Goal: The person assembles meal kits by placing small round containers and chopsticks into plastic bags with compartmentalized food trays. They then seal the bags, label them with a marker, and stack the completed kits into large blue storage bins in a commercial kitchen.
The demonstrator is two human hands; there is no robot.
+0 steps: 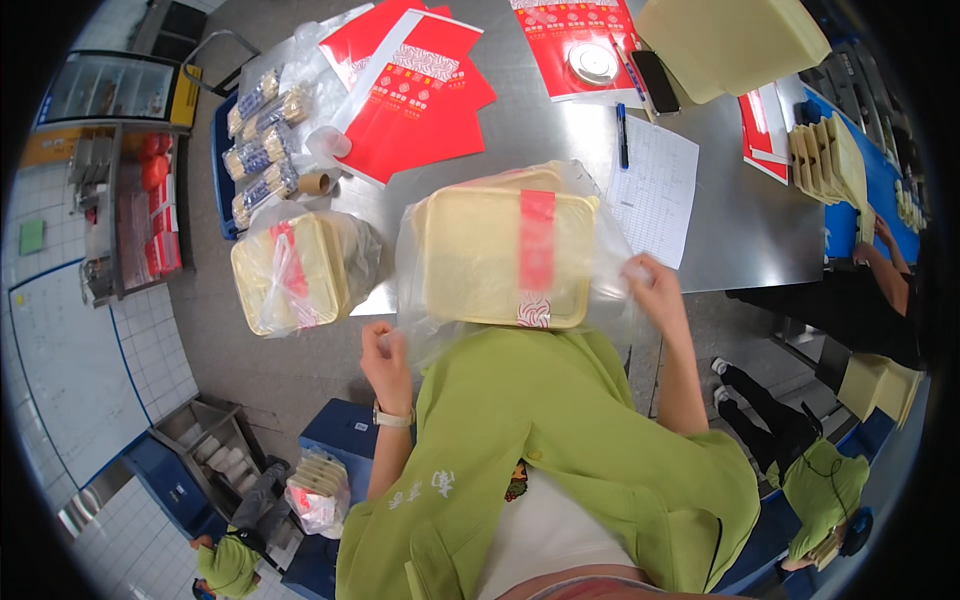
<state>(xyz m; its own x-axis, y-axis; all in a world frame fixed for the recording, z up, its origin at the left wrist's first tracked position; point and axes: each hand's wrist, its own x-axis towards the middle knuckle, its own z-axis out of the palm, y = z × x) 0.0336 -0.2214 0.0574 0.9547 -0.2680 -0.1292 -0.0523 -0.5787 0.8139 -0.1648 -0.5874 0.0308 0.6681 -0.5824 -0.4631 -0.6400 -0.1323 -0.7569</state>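
Note:
A stack of cream plastic food containers (472, 255) with a red paper band (537, 232) stands at the table's front edge, inside a clear plastic bag (611, 214). At the bag's left side, my left hand (386, 360), with a watch on the wrist, grips the film. My right hand (654, 292) pinches the bag's right side. Both hands are apart from the containers themselves. Left of this stack sits another bagged set of cream containers (330, 270), also with a red band, its bag gathered on the near face.
Red printed bags (427, 105) and a blue tray (225, 172) of wrapped sticks lie at the back left. A marker (622, 135), a paper sheet (656, 187) and a phone (655, 82) lie at right. A co-worker's hands (874, 244) are at far right, near stacked containers (825, 161).

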